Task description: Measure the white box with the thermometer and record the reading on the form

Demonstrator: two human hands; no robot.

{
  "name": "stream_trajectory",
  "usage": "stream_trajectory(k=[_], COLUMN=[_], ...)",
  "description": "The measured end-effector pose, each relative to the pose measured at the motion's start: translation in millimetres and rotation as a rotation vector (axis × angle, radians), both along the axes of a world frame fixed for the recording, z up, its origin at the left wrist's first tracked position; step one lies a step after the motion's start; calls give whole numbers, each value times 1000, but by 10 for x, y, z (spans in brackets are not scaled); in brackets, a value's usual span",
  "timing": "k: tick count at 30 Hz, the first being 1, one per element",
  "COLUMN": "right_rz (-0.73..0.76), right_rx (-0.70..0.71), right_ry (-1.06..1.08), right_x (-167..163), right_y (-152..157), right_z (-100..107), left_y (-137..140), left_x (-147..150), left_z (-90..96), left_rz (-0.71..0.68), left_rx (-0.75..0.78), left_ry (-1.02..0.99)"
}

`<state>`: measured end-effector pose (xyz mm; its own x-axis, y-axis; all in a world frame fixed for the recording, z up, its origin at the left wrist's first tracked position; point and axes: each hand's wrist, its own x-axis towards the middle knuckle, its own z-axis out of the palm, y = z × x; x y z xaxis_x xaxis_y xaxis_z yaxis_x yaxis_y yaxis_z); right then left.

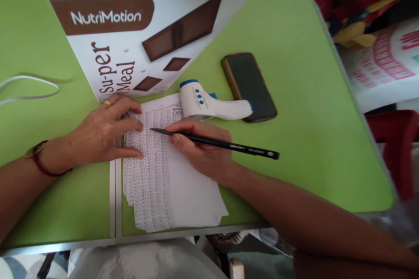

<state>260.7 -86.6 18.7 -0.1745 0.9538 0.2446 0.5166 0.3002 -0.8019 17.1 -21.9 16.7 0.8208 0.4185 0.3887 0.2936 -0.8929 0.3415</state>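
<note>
Rows of small handwriting cover much of a stack of paper sheets (pixel 193 196) on the green table. My right hand (pixel 206 148) grips a black pen (pixel 229 144), its tip over the written rows and its back end pointing right. Fingers spread, my left hand (pixel 108 130) rests at the left edge of the sheets, with a ring and a wrist band on it. Across the top of the paper lies a white and blue infrared thermometer (pixel 209 104), its handle end against a dark phone (pixel 251 85).
A large white box (pixel 111 52) marked NutriMotion stands behind the paper. On the left a white cable (pixel 32 77) curls over the green table (pixel 310 139). Beyond the right edge are a printed white sack (pixel 386 61) and a red plastic item (pixel 397 152). A metal seam divides the tabletop.
</note>
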Motion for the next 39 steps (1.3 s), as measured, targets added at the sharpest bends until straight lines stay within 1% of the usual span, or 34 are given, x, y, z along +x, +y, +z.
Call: stream_trajectory(k=[7,18,21,25,29,39], right_rz=[-4,-23,-22,20,78,125], right_rx=[5,-28,-13,-5,3,36], right_ry=[-3,-11,5,42,33,-1], right_x=[-25,-23,-16,-13,-22,-24], right_y=[10,15,15,11,13,18], right_z=[10,16,5,-2,1,-18], left_y=[0,5,5,4,4,2], left_x=[-7,-11,-13,-16,-14,-9], left_z=[0,-5,-5,-13,-16,-11], left_rz=[2,12,15,15,15,13], left_rx=[-11,-19,-25,-18,-7,-5], left_ry=[-1,17,16,10,10,-1])
